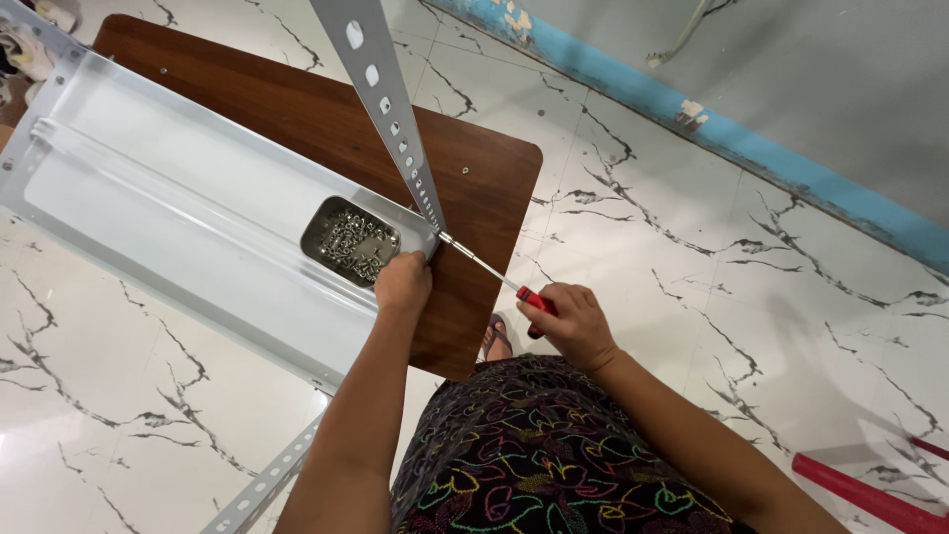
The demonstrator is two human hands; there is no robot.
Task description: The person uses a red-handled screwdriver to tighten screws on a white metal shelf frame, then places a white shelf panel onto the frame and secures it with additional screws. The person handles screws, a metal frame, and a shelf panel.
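My right hand (573, 321) grips the red handle of a screwdriver (494, 274). Its metal shaft points up-left to the corner where a perforated grey angle post (386, 104) meets a white metal shelf panel (188, 198). My left hand (402, 284) is closed at that same corner, pressing on the panel's edge beside the post's lower end; whether it pinches anything small is hidden. A small metal tin (348, 241) holding several screws lies on the panel just left of my left hand.
The panel rests on a brown wooden board (484, 178) over a white marbled tile floor. A second perforated angle bar (262, 485) lies at bottom left. A red bar (870, 499) lies at lower right. A blue-based wall (751, 148) runs along the upper right.
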